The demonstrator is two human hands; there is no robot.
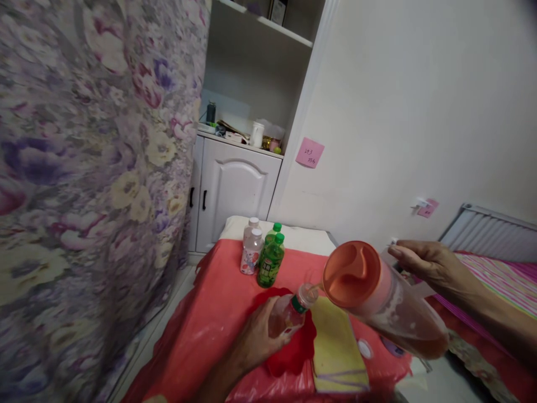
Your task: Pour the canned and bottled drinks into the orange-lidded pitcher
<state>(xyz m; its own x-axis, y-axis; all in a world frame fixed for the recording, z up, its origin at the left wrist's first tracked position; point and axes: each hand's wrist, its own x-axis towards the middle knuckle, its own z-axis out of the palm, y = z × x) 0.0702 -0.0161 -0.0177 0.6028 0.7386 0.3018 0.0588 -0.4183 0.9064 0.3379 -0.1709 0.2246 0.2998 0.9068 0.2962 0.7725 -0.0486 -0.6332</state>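
Observation:
My left hand (pixel 262 330) is wrapped round a clear plastic bottle (pixel 289 313) with a green band at its neck, tilted over a red scalloped tray (pixel 300 358). My right hand (pixel 432 266) grips the handle of a clear pitcher (pixel 403 313) with an orange rim. The pitcher is tipped to the left and holds brownish liquid. From its spout a thin stream runs to the bottle's open mouth. Behind the tray stand two green bottles (pixel 271 263) and two white-capped clear bottles (pixel 251 252), all upright.
A folded yellow cloth (pixel 338 341) and a white cap (pixel 364 348) lie on the red-covered table (pixel 201 302). A floral curtain (pixel 96 168) hangs at left. White cupboard doors (pixel 239 190) stand behind, and a bed (pixel 503 280) is at right.

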